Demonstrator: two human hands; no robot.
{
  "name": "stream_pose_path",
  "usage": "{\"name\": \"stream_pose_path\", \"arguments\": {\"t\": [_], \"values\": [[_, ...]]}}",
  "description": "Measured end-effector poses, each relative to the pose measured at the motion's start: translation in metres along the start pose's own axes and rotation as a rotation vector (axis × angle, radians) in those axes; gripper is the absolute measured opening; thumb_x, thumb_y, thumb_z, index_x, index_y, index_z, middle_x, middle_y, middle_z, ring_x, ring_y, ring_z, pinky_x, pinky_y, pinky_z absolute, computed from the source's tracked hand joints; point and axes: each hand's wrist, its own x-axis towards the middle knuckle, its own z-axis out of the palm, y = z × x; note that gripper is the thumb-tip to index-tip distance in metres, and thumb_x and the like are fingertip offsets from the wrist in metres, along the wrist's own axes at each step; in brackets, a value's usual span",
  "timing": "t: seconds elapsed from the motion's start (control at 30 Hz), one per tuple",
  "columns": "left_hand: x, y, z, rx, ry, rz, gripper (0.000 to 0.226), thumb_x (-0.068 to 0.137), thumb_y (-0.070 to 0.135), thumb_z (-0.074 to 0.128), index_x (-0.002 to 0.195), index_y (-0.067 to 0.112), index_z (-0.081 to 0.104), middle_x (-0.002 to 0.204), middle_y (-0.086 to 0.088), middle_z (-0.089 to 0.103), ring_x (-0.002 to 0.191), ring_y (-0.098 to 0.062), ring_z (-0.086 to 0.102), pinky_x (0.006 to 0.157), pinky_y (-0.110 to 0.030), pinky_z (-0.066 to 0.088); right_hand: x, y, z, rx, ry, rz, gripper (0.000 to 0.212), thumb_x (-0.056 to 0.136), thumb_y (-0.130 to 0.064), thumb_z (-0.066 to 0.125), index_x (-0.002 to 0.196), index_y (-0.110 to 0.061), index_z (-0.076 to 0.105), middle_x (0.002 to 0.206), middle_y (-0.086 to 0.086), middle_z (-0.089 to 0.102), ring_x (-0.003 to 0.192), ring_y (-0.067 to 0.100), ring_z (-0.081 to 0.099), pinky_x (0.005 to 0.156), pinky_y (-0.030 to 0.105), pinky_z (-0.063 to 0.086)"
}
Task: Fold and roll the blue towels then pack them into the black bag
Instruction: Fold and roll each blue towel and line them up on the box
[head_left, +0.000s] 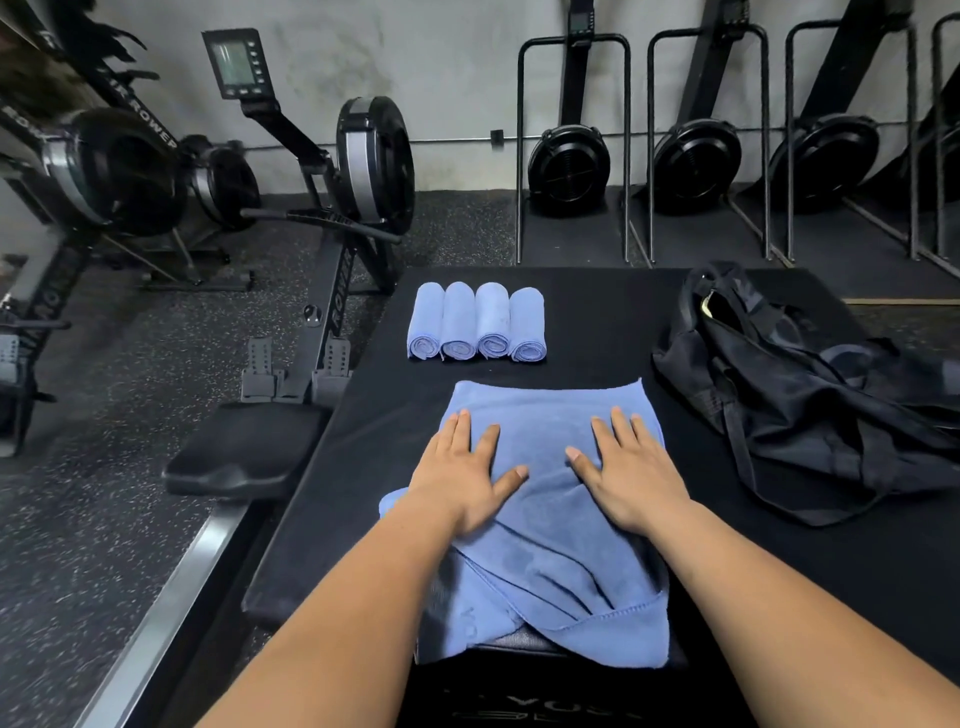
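Far left on the gym floor there's a couple of rowing machines (130, 171), and one rower's black seat (244, 447) sits just beside the left edge of the black padded surface (597, 322).

On that surface, toward the far side, there's a row of four rolled blue towels (488, 322), side by side and touching, spiral ends facing the camera.

Closer in, the left hand (462, 478) lies flat with fingers straight and spread, palm down on the unrolled blue towel (545, 410). It isn't gripping anything, just pressing on the cloth. The far half of this towel is spread out fairly smooth in the middle of the surface. The near end is all rumpled and droops over the near edge. The right hand (628, 473) is the same deal: flat, fingers spread, resting on the towel's right side, with a gap of bare cloth between the two hands.

Right of that, the black bag (795, 395) lies slumped on the surface with its straps loose, not touching the towel. Behind it, more rowers stand stored upright (696, 156) along the wall.
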Motion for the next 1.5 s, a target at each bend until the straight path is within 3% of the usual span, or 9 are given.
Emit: {"name": "stream_pose_path", "arguments": {"t": [0.23,0.43,0.53,0.67,0.8,0.97,1.13,1.3,1.5], "values": [[0.033,-0.012,0.004,0.016,0.045,0.036,0.094,0.094,0.086,0.015,0.168,0.031,-0.007,0.172,-0.014,-0.023,0.158,-0.024,-0.028,0.131,-0.043,-0.01,0.034,0.006,-0.001,-0.054,0.014,-0.008,0.088,0.098,-0.079,0.012,0.168,-0.028,-0.006,0.173,-0.001,-0.022,0.159,0.021,-0.022,0.131,0.041,-0.004],[0.043,-0.011,-0.004,0.019,0.006,0.042,0.095,0.095,0.085,0.019,0.168,0.031,-0.006,0.173,-0.014,-0.02,0.16,-0.025,-0.023,0.131,-0.042,-0.008,0.048,0.011,-0.009,-0.066,-0.059,-0.029,0.091,0.096,-0.082,0.014,0.167,-0.029,-0.009,0.172,-0.001,-0.024,0.159,0.021,-0.023,0.131,0.042,-0.003],[0.04,-0.017,-0.01,-0.11,0.036,0.091,0.092,0.096,0.082,0.025,0.169,0.028,0.009,0.176,-0.012,-0.006,0.163,-0.024,-0.012,0.132,-0.041,-0.001,0.04,0.011,-0.015,-0.026,-0.047,-0.065,0.09,0.097,-0.08,0.016,0.168,-0.028,-0.003,0.174,-0.001,-0.017,0.16,0.02,-0.017,0.131,0.042,0.001],[0.02,-0.034,-0.005,-0.161,0.235,0.229,0.09,0.093,0.078,0.019,0.163,0.023,0.034,0.174,-0.004,0.022,0.163,-0.025,0.005,0.131,-0.042,0.009,0.017,0.006,-0.013,-0.033,0.057,-0.156,0.088,0.095,-0.079,0.012,0.167,-0.028,0.014,0.176,-0.002,-0.003,0.162,0.018,-0.008,0.131,0.042,0.007],[-0.013,-0.043,0.005,-0.205,0.318,0.303,0.073,0.099,0.067,0.038,0.155,0.023,0.05,0.168,-0.001,0.038,0.16,-0.023,0.022,0.129,-0.044,0.021,-0.013,-0.011,-0.009,-0.015,0.078,-0.268,0.082,0.095,-0.079,0.02,0.161,-0.033,0.031,0.175,-0.005,0.008,0.162,0.018,0.0,0.13,0.041,0.011],[-0.062,-0.048,0.01,-0.122,0.423,0.408,0.057,0.092,0.05,0.064,0.142,0.024,0.062,0.147,0.001,0.059,0.135,-0.024,0.054,0.115,-0.042,0.042,-0.055,-0.034,-0.008,0.005,0.195,-0.487,0.065,0.091,-0.081,0.038,0.135,-0.039,0.061,0.161,-0.006,0.038,0.151,0.022,0.029,0.12,0.047,0.033],[-0.107,-0.043,0.015,-0.101,0.363,0.327,0.051,0.09,0.043,0.067,0.139,0.029,0.062,0.129,0.01,0.07,0.118,-0.018,0.064,0.102,-0.04,0.049,-0.1,-0.042,0.0,-0.039,0.235,-0.706,0.049,0.081,-0.083,0.06,0.097,-0.038,0.07,0.128,-0.01,0.054,0.124,0.018,0.046,0.1,0.037,0.042],[-0.135,-0.039,0.014,-0.136,0.368,0.24,0.042,0.096,0.039,0.061,0.137,0.03,0.061,0.125,0.011,0.073,0.115,-0.019,0.067,0.099,-0.036,0.05,-0.122,-0.032,0.005,-0.055,0.264,-0.707,0.025,0.078,-0.055,0.082,0.083,-0.034,0.07,0.111,-0.014,0.059,0.113,0.019,0.053,0.09,0.036,0.044],[-0.157,-0.035,0.009,-0.134,0.337,0.201,0.039,0.098,0.032,0.056,0.135,0.031,0.065,0.109,0.008,0.078,0.1,-0.023,0.07,0.091,-0.039,0.052,-0.138,-0.01,-0.004,-0.134,0.373,-0.626,0.022,0.071,-0.045,0.087,0.076,-0.032,0.07,0.103,-0.013,0.06,0.101,0.02,0.056,0.075,0.035,0.045]]}}
